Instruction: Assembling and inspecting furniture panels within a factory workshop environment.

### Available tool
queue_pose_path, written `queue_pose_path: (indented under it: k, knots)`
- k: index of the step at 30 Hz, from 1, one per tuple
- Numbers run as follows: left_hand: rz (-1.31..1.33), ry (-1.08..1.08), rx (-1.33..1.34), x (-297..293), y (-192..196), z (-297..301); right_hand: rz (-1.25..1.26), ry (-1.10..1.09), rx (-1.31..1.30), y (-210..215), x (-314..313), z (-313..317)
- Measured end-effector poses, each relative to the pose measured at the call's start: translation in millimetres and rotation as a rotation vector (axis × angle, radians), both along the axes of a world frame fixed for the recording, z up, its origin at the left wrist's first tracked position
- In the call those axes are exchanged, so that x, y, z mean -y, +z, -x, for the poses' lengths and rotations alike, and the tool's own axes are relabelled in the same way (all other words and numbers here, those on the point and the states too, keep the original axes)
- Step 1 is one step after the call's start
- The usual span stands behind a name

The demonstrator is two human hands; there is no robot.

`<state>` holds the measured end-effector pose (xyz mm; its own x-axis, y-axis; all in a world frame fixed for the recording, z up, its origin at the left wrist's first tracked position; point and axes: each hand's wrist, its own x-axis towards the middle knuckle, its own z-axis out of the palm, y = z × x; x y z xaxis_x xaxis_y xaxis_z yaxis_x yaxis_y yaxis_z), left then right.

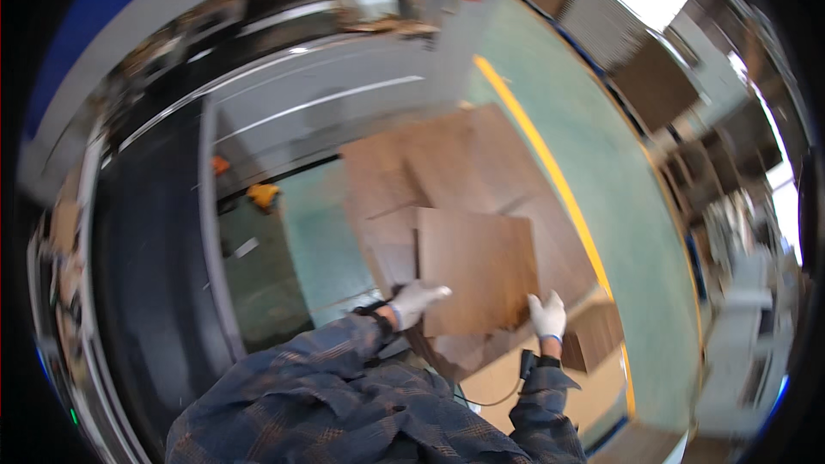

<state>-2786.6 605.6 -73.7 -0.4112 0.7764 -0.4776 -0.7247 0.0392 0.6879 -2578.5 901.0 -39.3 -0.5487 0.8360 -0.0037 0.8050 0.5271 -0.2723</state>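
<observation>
Both your white-gloved left hand (418,301) and right hand (547,314) clasp the flat brown cardboard sheet's (477,271) lower edge above the stacked brown sheets (430,163) — keep it level, corners squared.

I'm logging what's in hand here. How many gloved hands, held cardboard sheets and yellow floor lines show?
White-gloved hands: 2, left hand and right hand
Cardboard sheet held by both hands: 1
Yellow floor line: 1
Total: 4
</observation>
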Motion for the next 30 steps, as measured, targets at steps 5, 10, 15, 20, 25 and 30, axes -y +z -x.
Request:
queue_pose_path:
  k: [5,10,15,20,25,30]
  knots:
    - [0.096,-0.043,-0.286,27,59,40,0.454,0.211,-0.177,-40,-20,43]
    - [-0.08,0.096,-0.198,150,115,94,0.994,0.211,-0.537,-7,20,118]
    - [0.08,0.301,-0.367,260,157,142,1.543,0.327,-0.771,39,129,232]
    - [0.038,0.58,-0.436,358,170,188,1.479,0.396,-0.67,38,221,359]
    - [-0.198,0.997,-0.311,479,126,252,1.731,0.483,-0.623,39,316,496]
    - [0.449,1.513,-0.254,545,66,262,1.893,0.607,-0.509,40,424,650]
